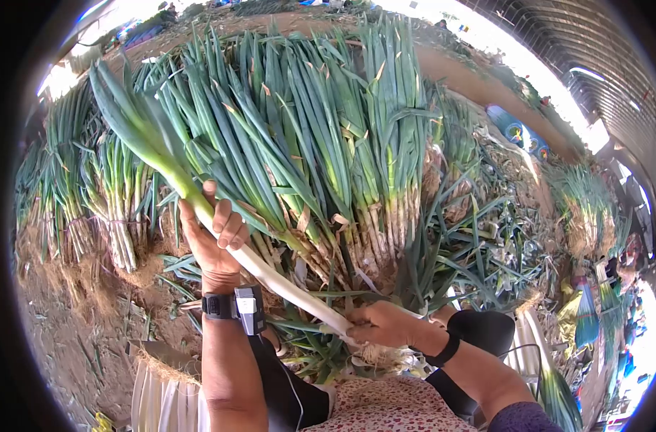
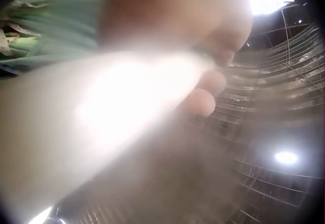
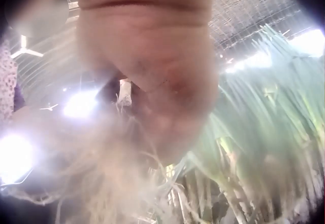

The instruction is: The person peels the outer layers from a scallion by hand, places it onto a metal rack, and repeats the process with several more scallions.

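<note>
A single long green onion (image 1: pixel 292 294) slants across the head view, its leaves up at the left and its roots low near the lap. My left hand (image 1: pixel 216 237) grips it where white turns to green, with fingers curled round the stalk. Down at the root end, my right hand (image 1: pixel 387 325) pinches the white base. In the left wrist view the pale stalk (image 2: pixel 56 117) fills much of the picture, with fingertips (image 2: pixel 200 102) beyond it. Blurred roots (image 3: pixel 111 178) hang below my right hand (image 3: pixel 152 46) in the right wrist view.
A big heap of green onions (image 1: pixel 306 129) leans directly ahead. Tied bundles (image 1: pixel 122 194) stand at the left. Loose leaves (image 1: pixel 475 245) litter the ground to the right. White-stalked onions lie beside both legs, one group (image 1: pixel 162 399) at lower left and another (image 1: pixel 537 345) at right.
</note>
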`<state>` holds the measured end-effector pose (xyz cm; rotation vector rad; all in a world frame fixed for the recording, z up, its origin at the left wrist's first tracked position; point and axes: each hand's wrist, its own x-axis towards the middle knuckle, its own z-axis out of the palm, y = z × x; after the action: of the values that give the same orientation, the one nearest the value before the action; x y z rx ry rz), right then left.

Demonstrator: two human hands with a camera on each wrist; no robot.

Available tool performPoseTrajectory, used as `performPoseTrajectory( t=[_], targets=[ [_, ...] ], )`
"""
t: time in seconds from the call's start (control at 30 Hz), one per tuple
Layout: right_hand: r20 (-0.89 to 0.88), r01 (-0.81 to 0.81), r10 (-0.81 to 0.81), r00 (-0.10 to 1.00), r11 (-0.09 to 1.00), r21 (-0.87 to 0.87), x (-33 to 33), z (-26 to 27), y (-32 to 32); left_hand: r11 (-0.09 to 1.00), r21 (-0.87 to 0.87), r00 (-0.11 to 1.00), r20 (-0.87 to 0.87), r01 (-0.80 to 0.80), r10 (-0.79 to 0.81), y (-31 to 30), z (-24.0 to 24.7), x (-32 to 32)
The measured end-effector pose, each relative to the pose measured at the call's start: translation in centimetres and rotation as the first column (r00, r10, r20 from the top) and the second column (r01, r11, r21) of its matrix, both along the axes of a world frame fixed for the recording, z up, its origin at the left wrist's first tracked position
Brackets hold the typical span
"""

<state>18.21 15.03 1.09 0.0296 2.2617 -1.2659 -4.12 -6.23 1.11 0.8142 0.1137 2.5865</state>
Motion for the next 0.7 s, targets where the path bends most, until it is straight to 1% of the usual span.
performPoseTrajectory(
  t=[0.07,0.1,0.2,0.3,0.4,0.5,0.6,0.7],
  targets=[
    [0.055,-0.080,0.078,0.995,0.996,0.032,-0.3,0.6,-0.8,0.997,0.026,0.997,-0.009,0.071,-0.070,-0.2,0.0,0.2],
    [-0.045,-0.077,0.078,0.996,0.997,0.020,-0.3,0.1,-1.0,0.994,0.042,0.995,-0.026,0.098,-0.097,-0.2,0.2,0.3],
    [-0.092,-0.078,0.084,0.992,0.994,0.073,-0.4,0.1,-1.7,0.986,0.072,0.989,-0.039,0.149,-0.146,0.0,-0.1,0.4],
    [-0.154,-0.185,0.221,0.963,0.958,0.221,-0.7,-0.2,-1.8,0.979,0.100,0.983,-0.074,0.177,-0.170,0.2,-0.2,0.5],
    [-0.174,-0.220,0.264,0.949,0.947,0.234,-0.8,0.4,-2.0,0.980,0.100,0.983,-0.080,0.171,-0.163,0.5,-0.1,0.9],
    [-0.147,-0.226,0.265,0.953,0.945,0.237,-0.6,0.0,-1.8,0.979,0.092,0.981,-0.080,0.181,-0.174,0.6,-0.2,1.0],
    [-0.185,-0.182,0.236,0.954,0.946,0.268,-0.3,0.2,-1.8,0.979,0.087,0.981,-0.078,0.184,-0.178,0.9,-0.3,1.2],
    [-0.202,-0.140,0.191,0.961,0.960,0.243,0.1,-0.9,-1.4,0.976,0.095,0.979,-0.082,0.196,-0.189,1.1,-0.2,1.4]
  ],
)
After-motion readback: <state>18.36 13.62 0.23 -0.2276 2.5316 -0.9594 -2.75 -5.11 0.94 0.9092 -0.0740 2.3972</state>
